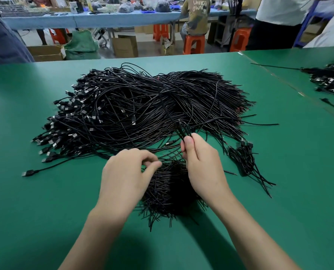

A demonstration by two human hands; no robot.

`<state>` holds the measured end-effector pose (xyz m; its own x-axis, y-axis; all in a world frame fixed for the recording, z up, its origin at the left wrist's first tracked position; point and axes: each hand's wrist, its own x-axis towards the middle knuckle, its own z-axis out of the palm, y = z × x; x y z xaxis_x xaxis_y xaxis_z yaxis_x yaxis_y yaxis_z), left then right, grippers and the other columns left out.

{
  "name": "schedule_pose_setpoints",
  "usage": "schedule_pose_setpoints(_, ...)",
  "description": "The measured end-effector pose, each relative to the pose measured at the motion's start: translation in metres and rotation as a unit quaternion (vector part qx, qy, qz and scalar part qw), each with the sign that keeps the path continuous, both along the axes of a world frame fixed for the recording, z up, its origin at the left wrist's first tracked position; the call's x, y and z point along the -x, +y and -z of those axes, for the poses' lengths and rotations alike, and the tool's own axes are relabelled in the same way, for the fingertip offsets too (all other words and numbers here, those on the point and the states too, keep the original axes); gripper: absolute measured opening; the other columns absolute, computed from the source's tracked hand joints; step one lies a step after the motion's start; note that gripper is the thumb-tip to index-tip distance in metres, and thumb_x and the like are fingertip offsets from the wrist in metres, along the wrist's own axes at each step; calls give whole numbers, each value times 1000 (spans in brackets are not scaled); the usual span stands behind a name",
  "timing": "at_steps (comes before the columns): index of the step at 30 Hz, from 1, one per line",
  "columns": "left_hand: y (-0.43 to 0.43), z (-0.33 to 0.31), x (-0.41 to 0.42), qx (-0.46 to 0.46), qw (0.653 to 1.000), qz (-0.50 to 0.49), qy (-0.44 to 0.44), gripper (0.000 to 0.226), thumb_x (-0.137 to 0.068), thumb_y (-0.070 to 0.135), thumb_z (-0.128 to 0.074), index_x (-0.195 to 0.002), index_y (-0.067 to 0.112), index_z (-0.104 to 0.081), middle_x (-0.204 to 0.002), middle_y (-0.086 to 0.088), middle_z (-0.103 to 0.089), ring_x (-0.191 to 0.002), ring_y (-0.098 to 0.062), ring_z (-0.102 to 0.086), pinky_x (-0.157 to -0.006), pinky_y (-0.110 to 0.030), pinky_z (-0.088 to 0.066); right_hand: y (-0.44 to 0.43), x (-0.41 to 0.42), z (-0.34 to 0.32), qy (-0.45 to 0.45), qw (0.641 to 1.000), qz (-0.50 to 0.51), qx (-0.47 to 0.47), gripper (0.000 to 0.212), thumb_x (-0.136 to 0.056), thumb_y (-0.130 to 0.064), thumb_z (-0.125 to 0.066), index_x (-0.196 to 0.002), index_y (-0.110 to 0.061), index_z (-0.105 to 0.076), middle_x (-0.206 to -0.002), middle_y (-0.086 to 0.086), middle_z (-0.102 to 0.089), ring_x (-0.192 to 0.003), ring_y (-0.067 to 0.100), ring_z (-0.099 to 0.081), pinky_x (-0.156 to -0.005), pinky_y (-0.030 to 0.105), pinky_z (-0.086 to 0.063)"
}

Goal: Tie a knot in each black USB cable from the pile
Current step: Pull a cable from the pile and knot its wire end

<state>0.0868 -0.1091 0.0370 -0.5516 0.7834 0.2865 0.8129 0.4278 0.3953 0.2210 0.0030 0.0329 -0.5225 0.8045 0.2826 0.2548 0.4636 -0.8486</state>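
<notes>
— When heaps of black USB cables are counted, how many are seen?
— Four on the green table (45,211): a large pile (142,106) at twelve o'clock, a small heap (168,190) between two hands, a bundle (242,160) at three, a second pile (330,78) at two. One cable (178,126) is pinched by the right hand (201,162); the left hand (127,172) is curled, hold unclear. Cardboard boxes (125,46) beyond: contents hidden.

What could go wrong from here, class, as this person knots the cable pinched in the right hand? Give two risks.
1. The cable in the right hand runs back into the tangled pile, so pulling may drag neighbouring cables along.
2. Loose cable ends lie right under both hands; the left hand might catch a wrong one.
</notes>
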Motion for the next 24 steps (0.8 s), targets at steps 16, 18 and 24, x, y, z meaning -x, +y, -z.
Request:
schedule_pose_setpoints(16, -12, 6, 2, 30, 990, 92, 105, 9, -79, 30, -91, -81, 29, -82, -82, 13, -72, -89, -22, -69, -80, -42, -51, -11, -2, 5, -32, 999, -12, 29, 37, -104, -48, -29, -78, -29, -45, -58, -6, -45, -50, 14, -37, -54, 49, -44)
schedule_pose_setpoints(18, -14, 7, 4, 4, 988, 102, 112, 10, -80, 26, -90, -81, 27, -80, -85, 13, -71, -90, -21, -68, -83, -41, -51, -12, -2, 5, -31, 999, -11, 34, 37, -104, -49, -28, -77, -29, -45, -57, -6, -44, -50, 15, -38, -54, 50, -44)
schedule_pose_setpoints(24, -12, 4, 11, -44, 986, 130, 90, 6, -94, 24, -75, -90, 27, -71, -94, 17, -68, -94, -13, -65, -88, -30, -41, -14, 0, 2, -22, 1000, -4, 18, 37, -103, -52, -28, -76, -32, -44, -58, -4, -48, -52, 26, -45, -55, 50, -47)
